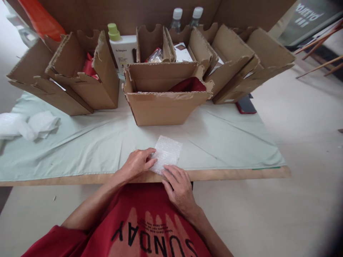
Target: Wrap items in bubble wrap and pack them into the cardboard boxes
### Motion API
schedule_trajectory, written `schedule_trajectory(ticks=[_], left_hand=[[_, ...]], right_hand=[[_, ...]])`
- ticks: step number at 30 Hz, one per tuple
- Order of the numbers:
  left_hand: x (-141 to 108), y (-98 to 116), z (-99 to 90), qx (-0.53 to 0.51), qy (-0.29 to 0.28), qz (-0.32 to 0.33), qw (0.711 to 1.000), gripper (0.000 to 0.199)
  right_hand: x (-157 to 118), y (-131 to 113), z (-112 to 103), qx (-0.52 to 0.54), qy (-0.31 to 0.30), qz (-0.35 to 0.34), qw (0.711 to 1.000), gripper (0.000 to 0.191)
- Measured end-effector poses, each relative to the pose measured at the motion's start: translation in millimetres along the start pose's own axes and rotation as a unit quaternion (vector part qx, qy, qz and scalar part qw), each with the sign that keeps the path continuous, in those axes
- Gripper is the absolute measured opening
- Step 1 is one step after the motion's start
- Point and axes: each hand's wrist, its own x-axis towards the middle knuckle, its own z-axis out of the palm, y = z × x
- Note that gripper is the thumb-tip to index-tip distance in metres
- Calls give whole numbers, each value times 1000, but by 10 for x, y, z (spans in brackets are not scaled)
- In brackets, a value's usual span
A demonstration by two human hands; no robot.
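A small, flat piece of bubble wrap lies on the cloth-covered table near its front edge. At its left side is my left hand, with thumb and forefinger apart and touching the edge of the wrap. My right hand rests at the lower right corner, its fingertips on the wrap and the thumb spread below them. Neither hand is closed round anything visible. Beyond the wrap stands a wide cardboard box with something dark red inside.
More open cardboard boxes line the back, beside a white bottle with a green cap and two clear bottles. Folded bubble wrap lies at the left. A dark phone-like item sits near the right edge.
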Motion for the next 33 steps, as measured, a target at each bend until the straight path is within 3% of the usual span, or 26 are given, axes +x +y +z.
schedule_trajectory(ticks=[6, 9, 13, 17, 20, 23, 26, 29, 33], left_hand=[[-38, -31, -2, -31, 3, 6, 1000, 38], [-93, -97, 13, -73, 44, 29, 996, 38], [-230, -167, -30, -107, 131, 124, 978, 46], [-315, -154, -99, -105, 128, 234, 958, 50], [-263, -134, -54, -100, 126, 282, 946, 46], [-158, -134, 49, -100, 145, 265, 948, 32], [-83, -130, 109, -105, 155, 205, 961, 24], [-53, -106, 99, -112, 152, 145, 971, 24], [-14, -75, 80, -114, 155, 112, 975, 23]], right_hand=[[67, 54, 52, -12, 35, -8, 999, 23], [123, 38, 48, 17, 61, 0, 998, 20], [168, 34, -3, 95, 70, 35, 992, 20], [205, 48, -66, 185, 46, 94, 977, 18], [271, 61, -113, 232, 30, 150, 961, 15], [345, 73, -143, 256, 17, 189, 948, 13], [372, 90, -140, 241, 15, 197, 950, 12], [349, 111, -123, 155, 65, 154, 974, 14], [320, 115, -127, 11, 133, 65, 989, 21]])
